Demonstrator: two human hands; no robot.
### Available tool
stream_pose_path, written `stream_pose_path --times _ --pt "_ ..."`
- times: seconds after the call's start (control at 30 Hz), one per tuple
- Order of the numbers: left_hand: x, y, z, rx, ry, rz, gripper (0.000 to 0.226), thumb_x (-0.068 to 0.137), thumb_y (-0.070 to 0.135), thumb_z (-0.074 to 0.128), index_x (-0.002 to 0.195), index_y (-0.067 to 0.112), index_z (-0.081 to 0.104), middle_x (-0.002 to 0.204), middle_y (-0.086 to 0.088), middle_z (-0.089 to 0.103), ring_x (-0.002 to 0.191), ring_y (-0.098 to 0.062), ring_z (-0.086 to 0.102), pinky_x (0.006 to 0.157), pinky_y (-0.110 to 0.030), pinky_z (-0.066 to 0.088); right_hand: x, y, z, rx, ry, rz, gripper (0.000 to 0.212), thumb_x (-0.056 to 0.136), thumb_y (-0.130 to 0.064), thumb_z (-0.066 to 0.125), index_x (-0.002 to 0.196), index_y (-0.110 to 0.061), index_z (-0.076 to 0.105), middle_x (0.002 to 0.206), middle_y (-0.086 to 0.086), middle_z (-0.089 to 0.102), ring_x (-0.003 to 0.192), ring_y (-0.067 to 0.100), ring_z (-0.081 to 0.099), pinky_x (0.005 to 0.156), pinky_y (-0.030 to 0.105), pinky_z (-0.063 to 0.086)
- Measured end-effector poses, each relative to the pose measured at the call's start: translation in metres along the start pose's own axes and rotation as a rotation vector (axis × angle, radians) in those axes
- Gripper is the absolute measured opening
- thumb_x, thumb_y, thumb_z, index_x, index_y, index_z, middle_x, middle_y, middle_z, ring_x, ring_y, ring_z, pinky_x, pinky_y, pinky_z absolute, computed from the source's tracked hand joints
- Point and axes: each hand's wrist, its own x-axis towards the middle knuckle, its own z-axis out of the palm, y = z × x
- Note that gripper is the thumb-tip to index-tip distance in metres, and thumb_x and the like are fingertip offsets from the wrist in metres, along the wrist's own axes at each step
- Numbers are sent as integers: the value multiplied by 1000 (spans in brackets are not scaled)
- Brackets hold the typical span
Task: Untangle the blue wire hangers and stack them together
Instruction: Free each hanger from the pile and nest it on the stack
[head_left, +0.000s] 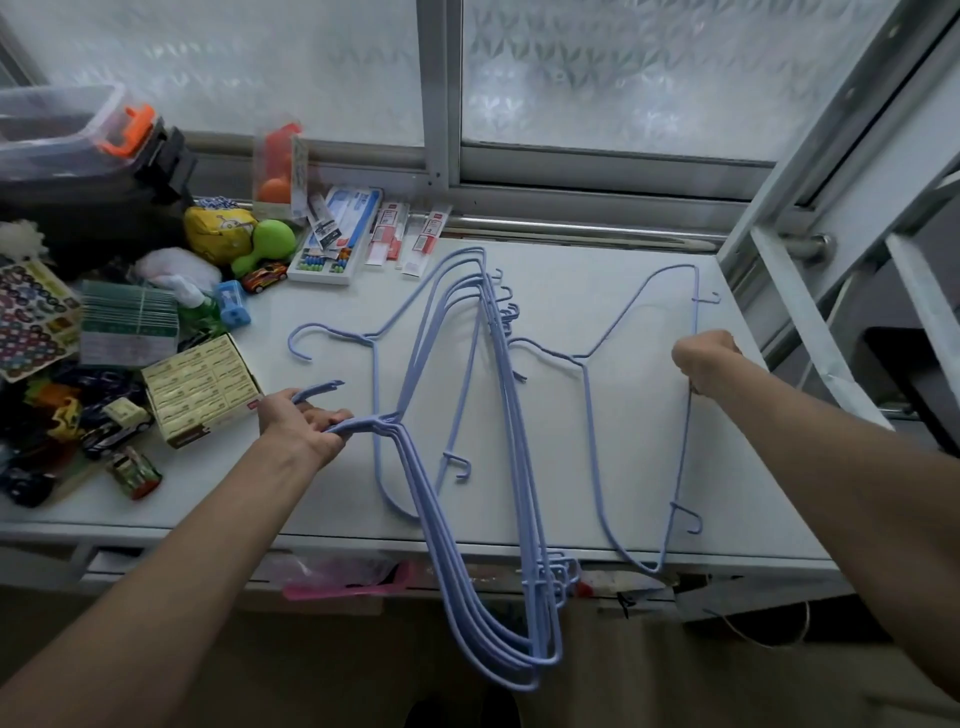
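Several blue wire hangers lie on a white table. My left hand is shut on the hooks of a bunch of hangers, whose lower ends hang past the table's front edge. One loose hanger lies flat under the bunch, its hook pointing left. To the right, my right hand is shut on the straight bar of a single hanger, which is apart from the bunch except near its hook.
Clutter fills the table's left side: a cardboard box, toy cars, a blue sharpener, a pen box, a plastic bin. A frosted window lies behind; a white metal frame stands at right.
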Motion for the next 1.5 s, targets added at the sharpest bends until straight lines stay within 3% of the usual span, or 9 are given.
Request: stream_pose_path --times 0.13,0.4,0.73,0.93,1.03,1.1,1.3,1.37,1.5 --pt "3 7 -5 88 14 -50 31 91 9 29 61 14 36 33 2 7 28 -15 7 41 -16 26 -7 -10 -18 -195 117 -179 28 92 -3 46 65 2 51 84 18 70 70 29 63 52 28 48" --pt "-26 5 8 146 -5 -24 79 97 11 23 19 7 34 31 2 9 25 -12 8 44 -15 40 -34 -55 -54 -260 394 -493 29 93 -9 44 113 -1 64 115 28 61 110 45 57 91 43 48" --pt "-38 3 17 58 60 -58 41 99 14 25 69 38 39 81 32 62 54 5 58 70 -20 52 -53 -82 -65 -151 656 -843 22 98 -6 37 112 -7 54 94 25 67 88 44 64 66 39 41" --pt "-56 -4 16 133 8 -48 47 101 10 20 144 -3 33 154 9 15 136 -9 18 107 -27 28 -60 -83 -57 113 540 -966 30 84 11 35 109 -1 45 95 10 67 86 29 64 69 29 40" --pt "-45 -7 11 160 -15 -47 53 101 10 20 84 -26 54 148 13 38 78 -2 66 100 -36 49 -62 -75 -48 201 481 -976 23 85 12 38 104 4 48 91 10 61 87 21 60 67 19 34" --pt "-39 -8 9 149 52 -61 59 100 11 22 44 -1 38 79 20 49 49 -19 16 69 -22 44 -56 -63 -39 140 425 -1047 18 87 12 42 99 4 52 95 21 58 88 28 58 70 18 33" --pt "-43 -11 11 58 37 -89 57 98 12 21 42 7 27 67 22 35 50 -20 3 73 -19 40 -56 -9 -15 33 248 -1173 23 81 16 46 88 -3 55 83 23 60 70 6 57 69 21 54" --pt "-44 -16 12 87 71 -43 52 100 12 21 50 3 29 135 29 35 39 -18 9 95 -24 32 -56 8 -11 -28 164 -1112 29 70 18 43 85 -2 58 75 18 66 68 28 68 63 41 58" --pt "-44 -13 8 45 37 -47 44 101 16 20 127 23 55 154 7 26 101 3 56 102 -28 33 -52 31 -5 179 -7 -986 49 73 14 33 105 -3 68 101 19 71 90 29 71 79 49 59"
